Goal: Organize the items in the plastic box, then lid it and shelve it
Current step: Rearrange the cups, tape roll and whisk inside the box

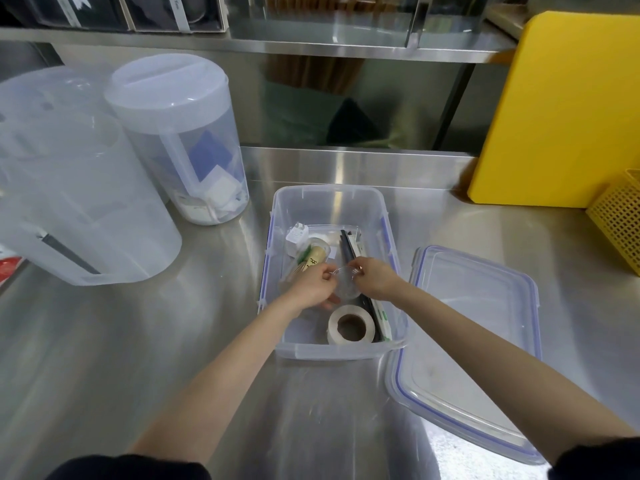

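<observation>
Over the middle of the open box (332, 202), which sits on the steel worktop (138, 341), both hands are pinched on one small clear item (346, 282), perhaps a cup or a bag: the left hand (311, 289) grips its left edge, the right hand (375, 280) its right edge. What it is exactly I cannot tell. To do this well, I would settle it flat in the free middle, between the tape roll (351, 329) at the near end and the white plug (297, 237) and bamboo whisk (317, 256) at the far end, keeping everything below the rim so the lid (485, 341), lying just right of the box, can clip down. Dark sticks (348, 247) along the right wall crowd the right hand. Two jugs (173, 140) stand left, a yellow board (561, 109) and basket (620, 220) right, well clear.
</observation>
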Tool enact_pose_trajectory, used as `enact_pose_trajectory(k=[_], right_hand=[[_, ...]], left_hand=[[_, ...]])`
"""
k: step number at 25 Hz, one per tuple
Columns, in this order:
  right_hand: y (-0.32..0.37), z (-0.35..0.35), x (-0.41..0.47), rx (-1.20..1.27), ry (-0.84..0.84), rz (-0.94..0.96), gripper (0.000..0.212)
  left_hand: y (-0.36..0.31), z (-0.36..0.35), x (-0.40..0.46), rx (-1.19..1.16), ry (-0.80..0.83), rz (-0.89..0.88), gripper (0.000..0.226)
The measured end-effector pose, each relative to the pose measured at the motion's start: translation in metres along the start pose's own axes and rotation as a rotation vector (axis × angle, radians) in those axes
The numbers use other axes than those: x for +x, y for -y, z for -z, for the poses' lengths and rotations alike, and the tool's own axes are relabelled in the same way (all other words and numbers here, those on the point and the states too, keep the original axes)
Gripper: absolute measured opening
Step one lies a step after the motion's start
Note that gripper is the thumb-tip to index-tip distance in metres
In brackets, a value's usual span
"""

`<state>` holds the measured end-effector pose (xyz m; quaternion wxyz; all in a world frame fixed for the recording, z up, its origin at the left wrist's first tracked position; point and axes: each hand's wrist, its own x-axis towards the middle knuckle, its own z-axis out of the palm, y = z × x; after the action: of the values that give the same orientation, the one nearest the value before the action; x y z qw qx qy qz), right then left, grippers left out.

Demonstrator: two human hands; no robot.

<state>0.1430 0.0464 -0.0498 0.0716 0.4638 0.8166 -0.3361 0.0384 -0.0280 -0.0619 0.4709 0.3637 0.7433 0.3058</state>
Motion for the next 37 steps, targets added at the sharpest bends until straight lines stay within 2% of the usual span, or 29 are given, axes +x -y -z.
enact_pose_trajectory(k=[4, 7, 11, 13, 15, 18, 22, 29, 37], right_hand=[[0.0, -0.004, -0.001, -0.059, 0.031, 0.001, 0.04], [0.002, -0.002, -0.002, -0.071, 0.006, 0.004, 0.037], [0.011, 0.006, 0.004, -0.085, -0.076, 0.051, 0.034], [0.018, 0.011, 0.013, -0.088, -0.072, 0.083, 0.04], [0.024, 0.013, 0.024, -0.077, -0.039, 0.103, 0.047], [0.03, 0.01, 0.043, -0.069, 0.018, 0.12, 0.054], [0.032, 0.007, 0.054, -0.122, 0.024, 0.178, 0.042], [0.046, 0.0, 0.043, -0.33, 0.155, 0.34, 0.038], [0.045, -0.01, 0.022, -0.409, 0.204, 0.392, 0.038]], left_hand=[[-0.001, 0.005, -0.002, 0.05, 0.002, 0.013, 0.04], [-0.007, 0.013, -0.005, 0.127, -0.055, -0.025, 0.039], [-0.01, 0.023, 0.0, 0.349, -0.226, -0.11, 0.038], [-0.009, 0.025, 0.007, 0.513, -0.246, -0.12, 0.04], [-0.005, 0.024, 0.014, 0.691, -0.214, -0.112, 0.043], [-0.001, 0.02, 0.022, 0.778, -0.177, -0.09, 0.046], [0.001, 0.022, 0.022, 0.849, -0.167, -0.097, 0.049], [-0.005, 0.023, -0.009, 1.031, -0.008, 0.023, 0.072], [-0.001, 0.017, -0.03, 1.125, -0.009, -0.022, 0.063]])
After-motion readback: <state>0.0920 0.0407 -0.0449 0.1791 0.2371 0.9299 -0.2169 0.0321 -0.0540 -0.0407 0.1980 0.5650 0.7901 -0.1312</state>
